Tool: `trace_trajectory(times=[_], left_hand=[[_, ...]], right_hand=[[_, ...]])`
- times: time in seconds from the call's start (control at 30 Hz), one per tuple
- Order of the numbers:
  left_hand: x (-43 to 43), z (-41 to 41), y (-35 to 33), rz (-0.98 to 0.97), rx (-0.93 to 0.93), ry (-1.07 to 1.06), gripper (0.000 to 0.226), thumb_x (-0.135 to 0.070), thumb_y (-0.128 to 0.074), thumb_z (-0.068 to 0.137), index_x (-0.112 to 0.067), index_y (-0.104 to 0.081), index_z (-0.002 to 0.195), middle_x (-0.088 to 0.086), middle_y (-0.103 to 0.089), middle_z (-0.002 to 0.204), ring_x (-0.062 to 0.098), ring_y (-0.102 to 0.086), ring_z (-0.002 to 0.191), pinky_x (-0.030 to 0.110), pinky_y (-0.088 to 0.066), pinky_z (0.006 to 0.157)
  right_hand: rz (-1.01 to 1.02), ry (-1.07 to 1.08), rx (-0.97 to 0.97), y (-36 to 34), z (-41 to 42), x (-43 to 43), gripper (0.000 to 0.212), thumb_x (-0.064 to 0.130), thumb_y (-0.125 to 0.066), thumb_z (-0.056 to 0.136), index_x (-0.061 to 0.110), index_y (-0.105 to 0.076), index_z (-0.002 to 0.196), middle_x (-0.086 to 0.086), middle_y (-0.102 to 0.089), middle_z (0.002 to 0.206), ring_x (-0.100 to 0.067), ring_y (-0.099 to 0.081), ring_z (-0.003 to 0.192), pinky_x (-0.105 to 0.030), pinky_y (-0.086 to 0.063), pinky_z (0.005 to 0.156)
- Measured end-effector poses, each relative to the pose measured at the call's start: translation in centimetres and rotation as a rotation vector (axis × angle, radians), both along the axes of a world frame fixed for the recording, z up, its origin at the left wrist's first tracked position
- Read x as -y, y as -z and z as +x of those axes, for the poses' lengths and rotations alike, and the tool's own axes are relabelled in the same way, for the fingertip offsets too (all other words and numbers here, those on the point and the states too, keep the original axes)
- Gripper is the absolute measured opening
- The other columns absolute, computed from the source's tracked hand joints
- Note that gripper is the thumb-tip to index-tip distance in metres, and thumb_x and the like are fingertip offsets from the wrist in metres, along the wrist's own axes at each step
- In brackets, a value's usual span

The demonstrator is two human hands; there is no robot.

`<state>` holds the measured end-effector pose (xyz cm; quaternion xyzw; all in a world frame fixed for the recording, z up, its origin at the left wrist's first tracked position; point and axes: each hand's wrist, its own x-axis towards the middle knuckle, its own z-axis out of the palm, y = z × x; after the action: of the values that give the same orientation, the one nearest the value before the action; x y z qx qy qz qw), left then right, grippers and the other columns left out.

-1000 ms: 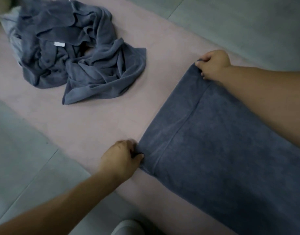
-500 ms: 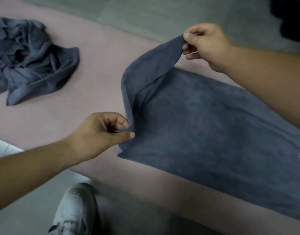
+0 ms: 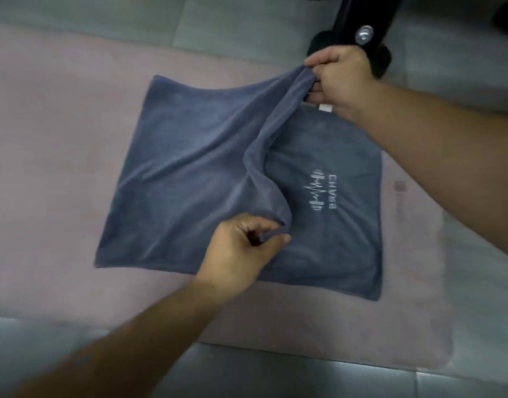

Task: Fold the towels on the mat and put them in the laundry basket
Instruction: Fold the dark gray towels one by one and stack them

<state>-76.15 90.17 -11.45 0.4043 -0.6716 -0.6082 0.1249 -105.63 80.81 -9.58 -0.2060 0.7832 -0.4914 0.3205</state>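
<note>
Towel (image 3: pixel 189 173) on pink mat (image 3: pixel 46 139) over grey tiled floor (image 3: pixel 275 374), black stand (image 3: pixel 352 21) beyond

Floor (image 3: pixel 261 374): large grey-green glazed tiles, thin pale grout lines (image 3: pixel 179 23), seen along the far and near edges of the view.
Furniture: one black frame leg (image 3: pixel 353 15) at the top, standing on the far tiles; round silver bolt head (image 3: pixel 365 33) on its side; rounded black foot (image 3: pixel 380 63) below.
Further dark shape (image 3: pixel 507 18), top right corner, not identifiable.
Light: dim, even; faint sheen on the near tiles, lower right.
</note>
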Motion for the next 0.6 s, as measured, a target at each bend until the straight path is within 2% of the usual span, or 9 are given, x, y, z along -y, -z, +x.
trace_trajectory(times=[0.07, 0.13, 0.2, 0.27, 0.33, 0.4, 0.47, 0.53, 0.6], left_hand=[[-4.2, -2.8, 1.1, -0.011, 0.027, -0.033, 0.014, -0.016, -0.084, 0.079, -0.024, -0.074, 0.072, -0.012, -0.066, 0.072, -0.004, -0.058, 0.063, 0.010, -0.041, 0.064], [-7.8, -5.2, 2.5, 0.022, 0.098, -0.095, 0.017, -0.020, -0.086, 0.076, -0.027, -0.072, 0.070, -0.008, -0.067, 0.073, 0.003, -0.061, 0.067, 0.013, -0.043, 0.062], [-10.8, -7.1, 4.0, 0.008, 0.161, -0.104, 0.016, -0.025, -0.087, 0.074, -0.025, -0.071, 0.071, -0.009, -0.067, 0.071, 0.009, -0.061, 0.066, 0.019, -0.047, 0.060], [-13.1, -8.4, 5.2, -0.073, 0.196, -0.028, 0.013, -0.030, -0.085, 0.075, -0.025, -0.073, 0.076, -0.014, -0.066, 0.072, 0.006, -0.062, 0.069, 0.020, -0.048, 0.063], [-14.7, -9.4, 6.3, -0.161, 0.219, 0.054, 0.013, -0.032, -0.084, 0.077, -0.025, -0.074, 0.082, -0.015, -0.067, 0.079, 0.004, -0.062, 0.075, 0.020, -0.050, 0.066], [-15.6, -9.9, 7.2, -0.262, 0.235, 0.098, 0.012, -0.032, -0.083, 0.077, -0.026, -0.075, 0.082, -0.014, -0.067, 0.080, 0.004, -0.061, 0.074, 0.022, -0.050, 0.067], [-16.3, -10.2, 7.7, -0.366, 0.234, 0.122, 0.011, -0.032, -0.083, 0.076, -0.026, -0.077, 0.081, -0.013, -0.068, 0.080, 0.004, -0.061, 0.071, 0.026, -0.052, 0.067], [-16.8, -10.3, 8.0, -0.423, 0.212, 0.142, 0.010, -0.033, -0.081, 0.076, -0.025, -0.077, 0.080, -0.012, -0.068, 0.079, 0.004, -0.061, 0.068, 0.029, -0.054, 0.066], [-17.4, -10.3, 8.2, -0.453, 0.196, 0.169, 0.011, -0.035, -0.077, 0.077, -0.024, -0.076, 0.079, -0.011, -0.067, 0.077, 0.006, -0.060, 0.066, 0.029, -0.054, 0.062]], right_hand=[[-0.007, 0.083, 0.013, 1.7, -2.6, -1.9, 0.036, -0.007, -0.039, 0.089, 0.016, -0.066, 0.081, -0.012, -0.068, 0.091, -0.027, -0.071, 0.080, -0.037, -0.060, 0.056], [0.022, 0.131, -0.053, 3.6, -4.9, -3.8, 0.040, -0.004, -0.036, 0.080, 0.022, -0.066, 0.076, -0.008, -0.068, 0.092, -0.027, -0.069, 0.087, -0.039, -0.062, 0.066], [0.087, 0.157, -0.124, 5.2, -6.8, -5.7, 0.041, -0.001, -0.033, 0.075, 0.026, -0.064, 0.074, -0.002, -0.067, 0.094, -0.022, -0.065, 0.091, -0.034, -0.060, 0.078], [0.133, 0.177, -0.154, 6.5, -8.7, -7.5, 0.040, 0.002, -0.033, 0.078, 0.027, -0.065, 0.080, 0.002, -0.066, 0.097, -0.016, -0.062, 0.094, -0.032, -0.057, 0.085], [0.173, 0.154, -0.176, 7.3, -10.1, -8.8, 0.037, 0.005, -0.037, 0.083, 0.022, -0.068, 0.096, 0.001, -0.066, 0.109, -0.013, -0.060, 0.099, -0.024, -0.053, 0.090], [0.181, 0.095, -0.166, 8.0, -11.1, -9.5, 0.035, 0.004, -0.041, 0.091, 0.013, -0.066, 0.114, -0.001, -0.061, 0.118, -0.010, -0.055, 0.101, -0.006, -0.045, 0.078], [0.175, 0.074, -0.160, 8.8, -12.0, -9.9, 0.034, 0.003, -0.041, 0.095, 0.009, -0.064, 0.120, -0.003, -0.060, 0.120, -0.008, -0.052, 0.098, 0.001, -0.037, 0.065], [0.183, 0.074, -0.190, 9.5, -12.3, -10.4, 0.036, 0.005, -0.042, 0.093, 0.011, -0.065, 0.120, -0.003, -0.062, 0.120, -0.008, -0.055, 0.098, -0.002, -0.041, 0.072], [0.189, 0.079, -0.229, 10.0, -12.6, -10.8, 0.038, 0.008, -0.043, 0.092, 0.013, -0.067, 0.120, -0.002, -0.065, 0.119, -0.011, -0.059, 0.103, -0.014, -0.049, 0.088]])
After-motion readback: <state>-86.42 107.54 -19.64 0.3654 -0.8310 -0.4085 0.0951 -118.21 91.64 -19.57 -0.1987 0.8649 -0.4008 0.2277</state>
